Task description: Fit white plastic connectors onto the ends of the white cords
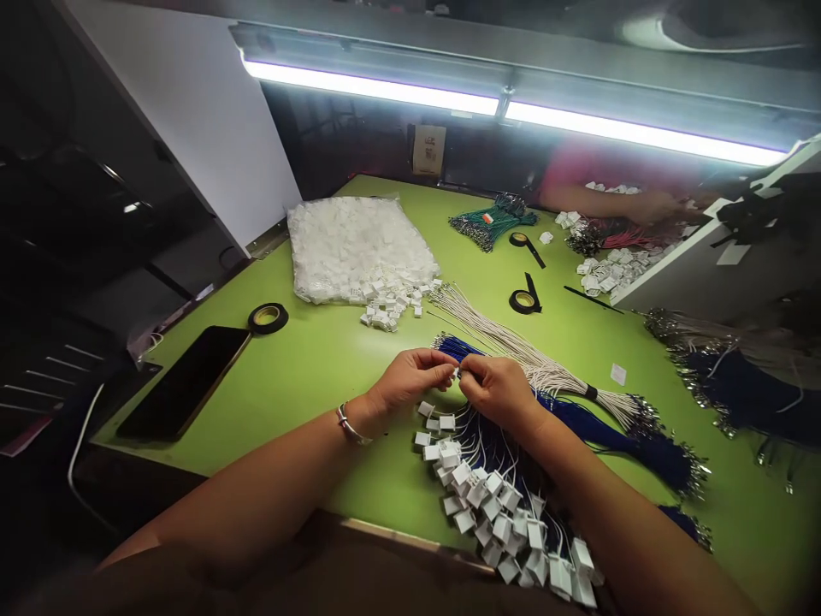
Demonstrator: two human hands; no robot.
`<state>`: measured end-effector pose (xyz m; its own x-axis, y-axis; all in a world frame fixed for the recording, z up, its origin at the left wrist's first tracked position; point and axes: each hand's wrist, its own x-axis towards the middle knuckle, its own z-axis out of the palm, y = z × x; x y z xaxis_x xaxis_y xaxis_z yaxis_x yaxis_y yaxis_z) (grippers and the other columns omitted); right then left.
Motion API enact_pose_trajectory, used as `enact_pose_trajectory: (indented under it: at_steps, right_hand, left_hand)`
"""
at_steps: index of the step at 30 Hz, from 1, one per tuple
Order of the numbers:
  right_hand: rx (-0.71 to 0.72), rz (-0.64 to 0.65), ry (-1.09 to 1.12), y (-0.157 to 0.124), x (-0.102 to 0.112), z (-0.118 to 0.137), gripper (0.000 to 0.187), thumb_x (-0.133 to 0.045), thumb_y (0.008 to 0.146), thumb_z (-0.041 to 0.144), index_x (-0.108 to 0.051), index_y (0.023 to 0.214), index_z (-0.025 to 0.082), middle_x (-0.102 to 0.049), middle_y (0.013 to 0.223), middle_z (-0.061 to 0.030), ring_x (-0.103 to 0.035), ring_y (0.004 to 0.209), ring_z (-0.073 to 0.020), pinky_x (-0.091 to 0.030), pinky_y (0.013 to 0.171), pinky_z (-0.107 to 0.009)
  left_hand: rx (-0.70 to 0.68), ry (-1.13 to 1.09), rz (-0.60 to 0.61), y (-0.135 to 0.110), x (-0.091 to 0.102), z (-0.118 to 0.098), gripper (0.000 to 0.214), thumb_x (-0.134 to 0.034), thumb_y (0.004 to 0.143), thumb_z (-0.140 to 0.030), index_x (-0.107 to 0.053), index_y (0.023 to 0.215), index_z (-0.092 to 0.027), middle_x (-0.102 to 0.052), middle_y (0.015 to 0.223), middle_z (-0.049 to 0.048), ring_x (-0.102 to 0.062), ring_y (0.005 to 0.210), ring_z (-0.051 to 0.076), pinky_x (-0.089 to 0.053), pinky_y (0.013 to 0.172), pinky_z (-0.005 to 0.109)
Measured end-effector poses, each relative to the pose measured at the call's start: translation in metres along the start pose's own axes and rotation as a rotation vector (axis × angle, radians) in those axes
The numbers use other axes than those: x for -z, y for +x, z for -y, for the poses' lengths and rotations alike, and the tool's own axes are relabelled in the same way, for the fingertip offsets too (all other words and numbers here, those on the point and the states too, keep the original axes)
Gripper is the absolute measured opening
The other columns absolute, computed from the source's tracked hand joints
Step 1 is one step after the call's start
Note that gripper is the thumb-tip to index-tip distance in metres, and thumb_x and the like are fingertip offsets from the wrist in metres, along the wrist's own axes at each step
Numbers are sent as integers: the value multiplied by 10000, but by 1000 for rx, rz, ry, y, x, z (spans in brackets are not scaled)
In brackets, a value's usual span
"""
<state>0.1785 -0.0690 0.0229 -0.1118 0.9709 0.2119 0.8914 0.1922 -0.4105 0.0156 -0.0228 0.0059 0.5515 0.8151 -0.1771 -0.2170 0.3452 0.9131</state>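
Note:
My left hand (410,378) and my right hand (493,387) meet over the green table (321,359), fingertips pinched together on a small white connector (457,373) with thin wires. Just below them lies a heap of finished white connectors on wires (500,513). A bundle of white wires (513,346) and a bundle of blue wires (616,436) run to the right behind my hands. A silver bracelet (350,424) sits on my left wrist.
A clear bag of white connectors (356,244) lies at the back, some spilled in front. A black phone (186,381) and a tape roll (268,318) lie left. More tape rolls (522,300), a green wire bundle (491,222), and another person's arm (609,204) are far right.

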Motion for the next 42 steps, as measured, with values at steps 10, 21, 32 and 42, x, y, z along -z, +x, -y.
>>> enact_pose_trajectory:
  at_steps: [10,21,32,42]
  right_hand:
    - [-151,-69,326,-1,-7,-2,140,-511,706,204,-625,628,182,-561,524,26,-468,495,-96,-362,523,-210]
    - [-167,114,251,1,-3,-5,180,-515,722,246,-610,583,181,-569,516,26,-462,496,-95,-327,498,-213]
    - [-9,214,-36,29,-5,-3,168,-549,795,288,-674,883,217,-655,885,-29,-572,745,-143,-391,650,-242]
    - [203,170,-290,18,-31,7,209,-440,908,272,-640,941,220,-602,960,-55,-562,811,-154,-363,620,-247]
  left_hand:
    - [-14,-27,-40,0,1,7,364,-791,617,-337,-649,838,-86,-622,674,18,-562,596,77,-460,615,212]
    - [38,130,-13,0,-2,9,361,-778,616,-379,-639,775,-86,-598,594,26,-553,536,90,-442,541,215]
    - [-480,667,715,-35,-18,-7,120,-651,770,-225,-742,848,-213,-692,918,92,-639,893,193,-481,862,278]
    - [-494,1520,-374,31,72,-30,262,-495,804,-69,-710,940,-135,-580,903,117,-490,950,244,-434,858,388]
